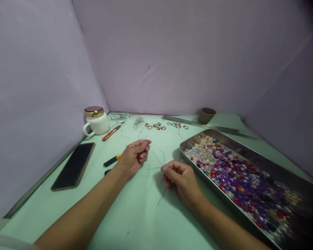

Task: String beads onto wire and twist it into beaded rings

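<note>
My left hand rests on the green table, fingers pinched on one end of a thin wire. My right hand lies a little nearer me, thumb and forefinger pinched on the wire's other end. The wire bends in loose curves between the two hands. A second wire strand runs under my right hand toward me. A metal tray full of purple, red and pearl beads sits just right of my right hand.
Pliers with yellow and black handles lie behind my left wrist. A dark phone, a white lidded mug and an orange cutter are at the left. Finished bead rings, wire scraps, long wire rods and a brown cup line the back.
</note>
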Motion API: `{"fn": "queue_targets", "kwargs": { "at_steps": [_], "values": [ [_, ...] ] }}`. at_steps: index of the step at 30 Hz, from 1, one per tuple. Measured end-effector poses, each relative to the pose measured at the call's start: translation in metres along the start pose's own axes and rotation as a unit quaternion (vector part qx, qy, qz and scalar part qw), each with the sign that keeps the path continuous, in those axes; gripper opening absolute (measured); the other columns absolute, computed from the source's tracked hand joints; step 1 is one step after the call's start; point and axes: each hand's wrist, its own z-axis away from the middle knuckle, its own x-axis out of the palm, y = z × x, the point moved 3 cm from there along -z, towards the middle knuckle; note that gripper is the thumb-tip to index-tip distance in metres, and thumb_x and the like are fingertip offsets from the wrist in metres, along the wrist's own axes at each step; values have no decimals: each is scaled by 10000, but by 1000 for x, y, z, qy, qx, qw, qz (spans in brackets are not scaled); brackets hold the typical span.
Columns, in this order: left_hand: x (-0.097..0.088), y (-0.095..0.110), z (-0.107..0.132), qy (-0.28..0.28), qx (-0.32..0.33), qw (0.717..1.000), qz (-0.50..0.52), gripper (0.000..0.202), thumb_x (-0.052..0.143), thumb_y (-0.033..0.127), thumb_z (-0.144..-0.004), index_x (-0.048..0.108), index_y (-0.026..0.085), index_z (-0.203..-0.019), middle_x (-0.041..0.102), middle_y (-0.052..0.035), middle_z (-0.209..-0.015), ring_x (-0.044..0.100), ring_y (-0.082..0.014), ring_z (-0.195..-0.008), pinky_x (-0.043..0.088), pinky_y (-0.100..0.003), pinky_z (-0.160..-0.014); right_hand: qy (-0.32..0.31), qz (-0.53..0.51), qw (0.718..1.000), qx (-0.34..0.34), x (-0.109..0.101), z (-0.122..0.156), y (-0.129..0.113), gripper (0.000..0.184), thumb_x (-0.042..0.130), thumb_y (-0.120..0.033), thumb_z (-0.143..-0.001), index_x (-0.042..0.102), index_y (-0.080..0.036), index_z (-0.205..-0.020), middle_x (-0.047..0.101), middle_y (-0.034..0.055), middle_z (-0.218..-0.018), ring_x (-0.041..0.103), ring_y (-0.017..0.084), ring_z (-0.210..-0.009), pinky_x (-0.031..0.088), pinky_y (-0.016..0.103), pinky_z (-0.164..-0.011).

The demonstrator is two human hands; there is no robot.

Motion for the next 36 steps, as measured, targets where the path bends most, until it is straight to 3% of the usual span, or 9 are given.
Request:
{"fn": "queue_targets", "kwargs": {
  "at_steps": [5,13,16,19,22,25,27,32,36],
  "values": [
    [-2,5,0,6,21,998,-54,163,645,195,-676,613,107,-810,476,16,-614,360,-11,-436,214,-146,-387,5,6,1000,8,1,1,-1,168,637,-275,-634,563,-129,-597,512,-25,-454,418,61,-329,337,175,-310],
    [0,5,1,-17,-17,997,-70,141,665,216,-639,626,117,-731,488,12,-600,351,-15,-431,194,-167,-398,-6,-9,1000,2,2,1,-3,182,659,-280,-630,567,-127,-598,521,-26,-459,426,60,-343,347,174,-322],
    [5,4,4,-26,-17,987,-155,184,668,268,-632,648,123,-745,486,16,-571,342,-29,-444,218,-186,-421,3,-27,1000,6,2,-1,-3,219,692,-311,-612,584,-122,-637,552,-14,-493,447,63,-360,377,182,-342],
    [14,9,8,-20,1,944,-328,220,645,330,-645,668,138,-750,521,6,-574,405,-73,-514,297,-217,-494,11,-55,998,19,2,-2,-1,264,723,-338,-581,595,-122,-663,581,-1,-528,463,66,-366,392,190,-346],
    [24,23,14,19,93,861,-500,197,585,332,-685,646,158,-616,583,-12,-656,477,-125,-625,344,-252,-587,13,-84,996,22,1,-4,0,269,736,-328,-577,601,-123,-686,597,4,-547,476,64,-380,400,186,-357],
    [36,37,24,81,182,789,-581,163,560,272,-696,656,182,-600,624,-21,-696,506,-154,-666,353,-269,-618,12,-96,995,21,1,-4,-1,256,736,-310,-586,606,-121,-698,607,7,-555,485,63,-388,415,185,-369],
    [43,39,32,108,198,795,-563,104,584,214,-669,684,191,-649,636,-28,-684,516,-160,-653,359,-265,-603,10,-99,995,18,2,-4,-1,248,737,-301,-589,610,-119,-699,610,7,-556,492,63,-393,427,186,-377],
    [50,23,38,133,129,882,-432,174,648,71,-536,690,163,-678,620,-45,-623,529,-158,-568,349,-231,-470,-8,-122,992,10,2,-5,-1,250,745,-296,-579,617,-128,-713,629,13,-579,532,80,-423,462,208,-416],
    [46,8,32,101,33,884,-456,115,600,93,-579,647,145,-671,590,-34,-535,515,-141,-440,331,-218,-379,-26,-124,992,6,2,-5,0,244,744,-295,-583,624,-125,-711,634,15,-580,549,85,-434,466,210,-429]
  ]
}}
